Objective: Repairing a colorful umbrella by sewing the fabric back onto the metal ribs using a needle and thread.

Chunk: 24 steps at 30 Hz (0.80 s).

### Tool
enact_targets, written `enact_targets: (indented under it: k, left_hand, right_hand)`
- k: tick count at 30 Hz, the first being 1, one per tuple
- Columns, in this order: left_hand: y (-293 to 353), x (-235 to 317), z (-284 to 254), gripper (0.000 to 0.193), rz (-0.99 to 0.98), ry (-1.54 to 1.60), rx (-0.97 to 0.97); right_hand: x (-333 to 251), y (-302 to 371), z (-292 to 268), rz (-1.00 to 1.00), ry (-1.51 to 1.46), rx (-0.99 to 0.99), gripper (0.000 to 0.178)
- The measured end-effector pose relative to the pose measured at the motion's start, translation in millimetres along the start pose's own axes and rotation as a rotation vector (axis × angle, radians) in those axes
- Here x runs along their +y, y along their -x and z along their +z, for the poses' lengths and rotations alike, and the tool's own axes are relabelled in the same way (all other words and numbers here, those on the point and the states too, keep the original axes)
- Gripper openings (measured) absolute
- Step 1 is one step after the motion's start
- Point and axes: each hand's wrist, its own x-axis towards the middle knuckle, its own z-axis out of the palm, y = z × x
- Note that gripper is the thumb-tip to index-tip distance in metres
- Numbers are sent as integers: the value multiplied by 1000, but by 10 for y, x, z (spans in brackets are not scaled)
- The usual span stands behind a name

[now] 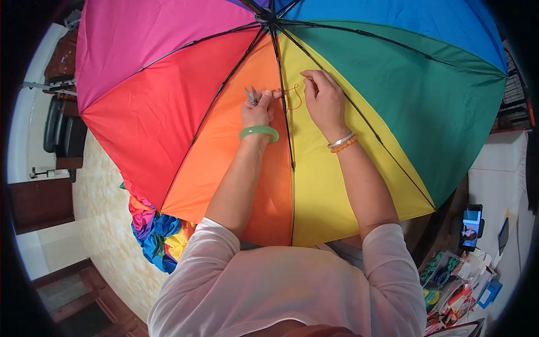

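Observation:
An open umbrella [224,163] with rainbow panels spreads in front of me, its inner side and black ribs facing up. My left hand [259,112] is closed over the orange panel beside the middle rib [282,84]. Small metal thread snips [252,96] stick up out of it, and its thumb and forefinger pinch close to the rib. From there a thin red thread [300,100] curls over the yellow panel. My right hand [325,100] hovers above that panel with its fingers pinched together. Whatever lies between those fingertips is too small to make out.
Bunched rainbow fabric [160,233] lies on the floor at the left. On the right, a phone [471,227] stands upright near a clear box [441,269] of small supplies and a blue item [490,293]. A black chair [64,132] is at the far left.

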Motion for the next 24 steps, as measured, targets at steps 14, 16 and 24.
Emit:
enact_targets:
  k: [14, 16, 24]
  left_hand:
    - [-4, 73, -18, 11, -98, -125, -36]
    - [45, 92, -17, 11, -123, -118, -10]
    - [54, -112, -34, 15, 100, -120, -120]
  right_hand:
    - [-60, -31, -73, -141, 172, -310, 10]
    - [-93, -50, -117, -110, 267, -329, 9]
    - [-180, -107, -184, 323, -462, -233, 4]
